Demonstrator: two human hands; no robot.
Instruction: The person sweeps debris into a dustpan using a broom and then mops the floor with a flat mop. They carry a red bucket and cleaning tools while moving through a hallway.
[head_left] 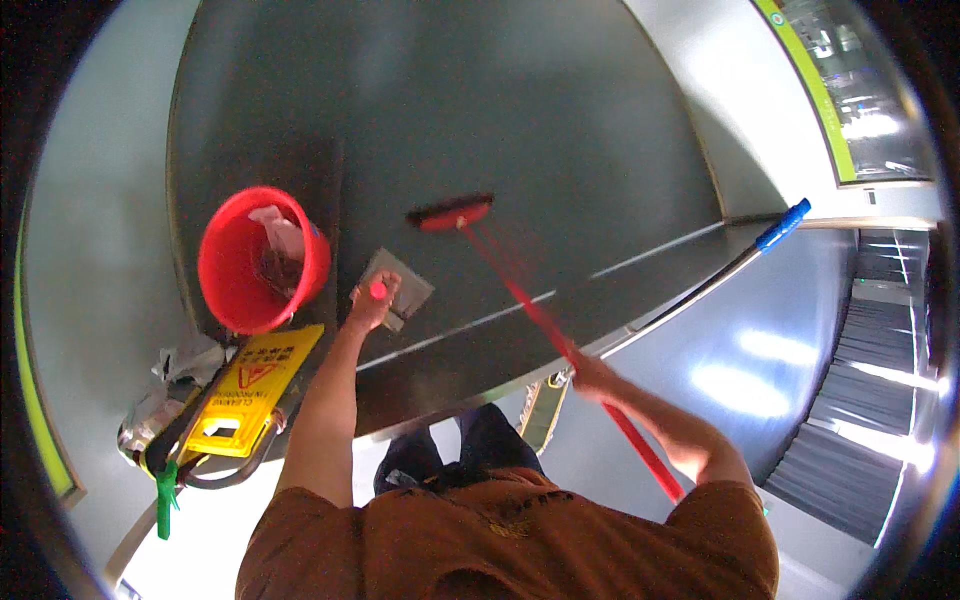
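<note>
My left hand [369,304] is closed round the upright handle of a dustpan, whose red end shows above the fist. Below it, the greyish pan [412,289] appears over the dark floor. In my right hand [594,379] is the red pole of a broom, gripped partway along, its rear end running back under my forearm. The broom's red head with dark bristles [452,213] lies ahead of the dustpan and a little to its right, apart from it. Part of the pole near the head is blurred.
A red bucket [218,275] with a crumpled pale bag inside stands left of the dustpan. Nearer me are a yellow folding floor sign [262,372], a grey plastic bag [190,358] and a green clip [166,500]. A blue-gripped pole [782,226] slants at the right.
</note>
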